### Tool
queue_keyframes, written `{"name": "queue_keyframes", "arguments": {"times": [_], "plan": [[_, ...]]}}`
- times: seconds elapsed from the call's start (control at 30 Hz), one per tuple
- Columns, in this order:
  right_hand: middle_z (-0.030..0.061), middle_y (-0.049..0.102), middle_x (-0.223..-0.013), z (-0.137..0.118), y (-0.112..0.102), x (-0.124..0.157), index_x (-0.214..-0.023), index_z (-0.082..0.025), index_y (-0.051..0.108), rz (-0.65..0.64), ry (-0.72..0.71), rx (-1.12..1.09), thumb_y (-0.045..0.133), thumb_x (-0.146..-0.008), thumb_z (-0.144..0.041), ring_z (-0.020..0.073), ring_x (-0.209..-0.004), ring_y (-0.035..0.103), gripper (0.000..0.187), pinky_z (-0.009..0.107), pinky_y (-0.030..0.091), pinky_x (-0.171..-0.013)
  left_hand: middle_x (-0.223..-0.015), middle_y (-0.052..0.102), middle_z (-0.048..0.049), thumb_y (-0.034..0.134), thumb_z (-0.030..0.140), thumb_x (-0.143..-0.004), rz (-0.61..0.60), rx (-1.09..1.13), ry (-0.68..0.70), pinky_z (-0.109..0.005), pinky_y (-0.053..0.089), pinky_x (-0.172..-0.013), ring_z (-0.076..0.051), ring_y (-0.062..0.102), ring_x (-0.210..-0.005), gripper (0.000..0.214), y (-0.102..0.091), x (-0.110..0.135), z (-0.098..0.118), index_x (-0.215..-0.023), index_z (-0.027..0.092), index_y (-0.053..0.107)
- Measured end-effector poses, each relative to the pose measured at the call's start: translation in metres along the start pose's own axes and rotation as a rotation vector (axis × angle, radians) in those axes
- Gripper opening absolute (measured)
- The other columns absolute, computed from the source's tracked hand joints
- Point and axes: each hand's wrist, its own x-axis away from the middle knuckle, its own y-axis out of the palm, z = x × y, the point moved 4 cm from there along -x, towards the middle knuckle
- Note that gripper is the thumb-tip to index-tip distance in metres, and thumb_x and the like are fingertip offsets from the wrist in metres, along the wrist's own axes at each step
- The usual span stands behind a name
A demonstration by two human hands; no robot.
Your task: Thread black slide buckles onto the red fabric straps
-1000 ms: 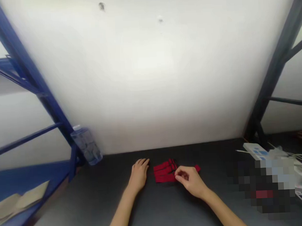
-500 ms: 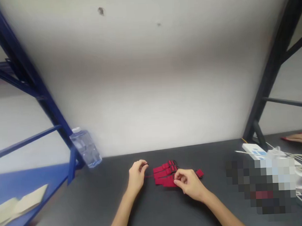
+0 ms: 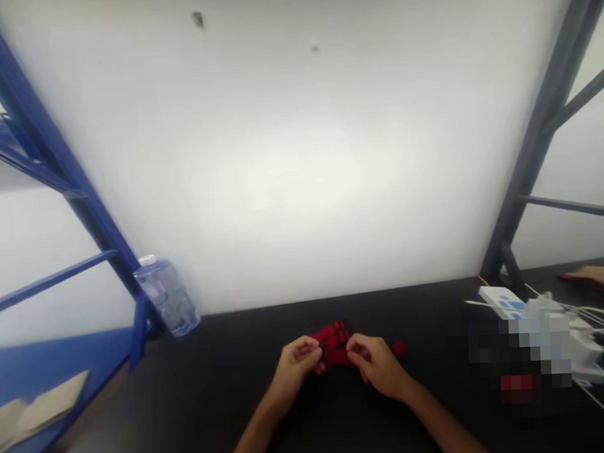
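Note:
A bundle of red webbing straps (image 3: 331,333) with dark buckle-like parts lies on the black table, partly covered by my fingers. My left hand (image 3: 295,367) is pinched closed at the bundle's left end; a small dark bit shows by its fingertips, too small to name. On the right side of the same bundle, my right hand (image 3: 378,363) has thumb and index finger pinched at a red strap. A short red strap end (image 3: 399,348) pokes out beyond the right hand.
A clear bottle with a white cap (image 3: 167,296) leans by the blue frame post (image 3: 96,215) at left. Pale cloth-like pieces (image 3: 50,408) rest on a blue surface. At right are a white power strip (image 3: 503,299), cables, a blurred patch and another person's hand (image 3: 602,275).
My left hand has moved right, from beside the straps onto their left end, closer to my right hand. My right hand stays nearly in place. The picture's table tone is darker.

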Motion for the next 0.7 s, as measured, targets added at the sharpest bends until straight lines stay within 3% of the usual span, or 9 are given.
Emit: {"name": "queue_keyframes", "arguments": {"times": [0.2,0.7], "plan": [[-0.0049,0.051,-0.051,0.001,-0.001,0.0,-0.079,-0.018,0.058,0.006,-0.013,0.014,0.052,-0.09,-0.029,0.0097,-0.042,0.047,0.017,0.02,0.035,-0.045,-0.065,0.059,0.001,0.077,0.031,-0.075,-0.033,0.145,-0.06,-0.021,0.042,-0.053,-0.011,0.059,-0.053,0.025,0.004,0.002,0.003,-0.082,0.014,0.059],[-0.0051,0.051,-0.051,0.004,0.0,0.0,-0.079,-0.018,0.059,-0.024,-0.003,-0.002,0.054,-0.089,-0.032,0.0103,-0.042,0.046,0.018,0.021,0.036,-0.047,-0.062,0.061,0.0,0.079,0.031,-0.072,-0.098,0.081,-0.104,-0.022,0.042,-0.052,-0.014,0.063,-0.053,0.028,0.013,0.006,0.003,-0.082,0.013,0.061]]}}
